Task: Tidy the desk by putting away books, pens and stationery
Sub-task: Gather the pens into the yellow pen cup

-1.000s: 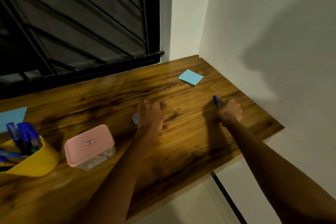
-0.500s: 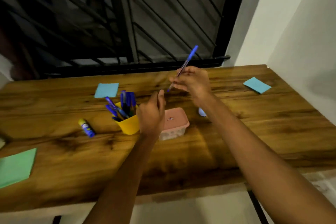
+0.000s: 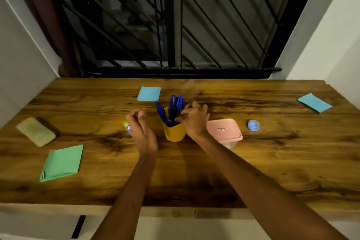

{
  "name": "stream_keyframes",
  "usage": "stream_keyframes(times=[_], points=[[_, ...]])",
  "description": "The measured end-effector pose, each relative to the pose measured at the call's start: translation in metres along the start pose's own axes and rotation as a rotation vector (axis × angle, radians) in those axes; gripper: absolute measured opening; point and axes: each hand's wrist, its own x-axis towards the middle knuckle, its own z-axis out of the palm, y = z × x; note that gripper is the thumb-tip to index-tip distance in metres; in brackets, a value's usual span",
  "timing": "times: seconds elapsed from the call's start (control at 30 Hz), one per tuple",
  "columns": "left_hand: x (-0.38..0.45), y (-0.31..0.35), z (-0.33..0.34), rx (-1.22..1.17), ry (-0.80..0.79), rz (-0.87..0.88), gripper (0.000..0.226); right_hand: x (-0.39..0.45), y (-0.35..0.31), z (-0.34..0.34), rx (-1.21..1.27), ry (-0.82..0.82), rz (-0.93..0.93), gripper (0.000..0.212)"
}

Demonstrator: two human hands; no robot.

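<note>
Quick count on my table: one yellow cup stuffed with blue pens (a bunch, can't count them exactly), two blue sticky pads, one green pad, one pink-lidded box, one glue stick, one eraser block, one small blue round thing. My right hand is curled at the cup's rim, fingers among the pens; can't tell if it's gripping one. My left hand hovers loosely curled, holding nothing, just beside the cup. Box label's too small to read.
</note>
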Motion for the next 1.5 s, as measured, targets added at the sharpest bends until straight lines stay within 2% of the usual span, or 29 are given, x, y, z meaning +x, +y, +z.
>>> stream_keyframes(times=[0.1,0.17,0.23,0.3,0.33,0.4,0.47,0.57,0.67,0.77,0.87,1.0,1.13,1.27,1.4,1.5], points=[[0.005,-0.014,0.000,-0.025,-0.078,-0.177,0.031,0.000,-0.002,0.002,0.026,-0.026,0.007,0.031],[0.007,-0.022,0.002,-0.021,-0.130,-0.331,0.051,-0.009,-0.004,0.002,0.231,0.075,0.002,0.039],[0.009,-0.026,0.003,-0.036,-0.171,-0.430,0.073,-0.027,-0.005,0.007,0.478,0.169,0.006,0.061],[0.011,-0.029,0.004,-0.058,-0.179,-0.493,0.091,-0.042,-0.003,0.022,0.565,0.145,0.047,0.097],[0.011,-0.030,0.004,-0.071,-0.177,-0.502,0.090,-0.046,0.000,0.031,0.555,0.114,0.078,0.112],[0.011,-0.029,0.004,-0.138,-0.171,-0.476,0.068,-0.047,0.003,0.049,0.522,0.085,0.114,0.125],[0.013,-0.028,0.003,-0.171,-0.187,-0.458,0.051,-0.043,0.004,0.058,0.508,0.116,0.119,0.126],[0.020,-0.030,-0.001,-0.172,-0.190,-0.419,0.043,-0.040,0.001,0.058,0.384,0.202,0.058,0.123],[0.024,-0.030,-0.007,-0.155,-0.208,-0.411,0.048,-0.035,-0.004,0.048,0.095,0.307,-0.086,0.120],[0.025,-0.028,-0.010,-0.151,-0.212,-0.404,0.055,-0.022,-0.012,0.031,-0.008,0.432,-0.230,0.120],[0.026,-0.028,-0.007,-0.177,-0.226,-0.392,0.056,0.000,-0.023,0.015,-0.078,0.433,-0.393,0.107],[0.023,-0.025,-0.002,-0.172,-0.273,-0.362,0.060,0.012,-0.024,0.017,-0.309,0.436,-0.472,0.084],[0.023,-0.021,0.000,-0.161,-0.263,-0.374,0.070,0.001,-0.013,0.024,-0.297,0.393,-0.421,0.079],[0.021,-0.020,-0.001,-0.136,-0.259,-0.369,0.057,-0.010,-0.013,0.015,-0.084,0.325,-0.431,0.086],[0.012,-0.023,0.001,-0.103,-0.258,-0.467,0.075,-0.047,-0.008,0.033,0.182,0.375,-0.134,0.113],[0.007,-0.023,0.003,-0.130,-0.262,-0.516,0.058,-0.067,0.008,0.060,0.218,0.284,0.038,0.119]])
